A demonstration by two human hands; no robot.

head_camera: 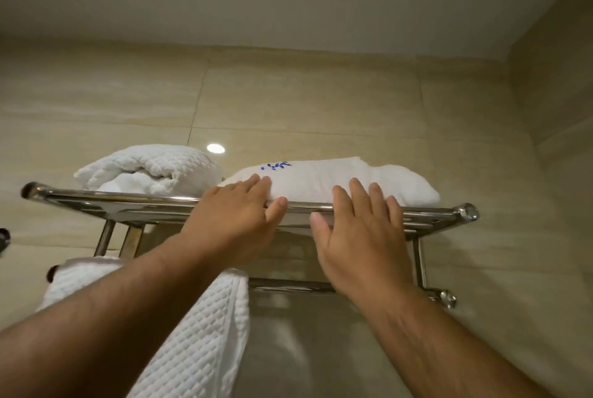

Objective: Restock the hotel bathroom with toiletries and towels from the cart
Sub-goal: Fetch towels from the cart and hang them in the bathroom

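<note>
Overhead, a folded white towel with a small blue emblem lies on the chrome towel rack, its long axis running side to side along the front rail, just beyond both hands. The left hand is flat and unclenched, fingers resting on the towel's near left edge; the right hand is spread loose, fingertips at the towel's front edge, gripping nothing. Both sit about equally near, so squaring or nudging it back looks like the step in hand. I count three towels: this one, a rolled waffle towel left of the hands, and a waffle towel hanging below the left forearm.
</note>
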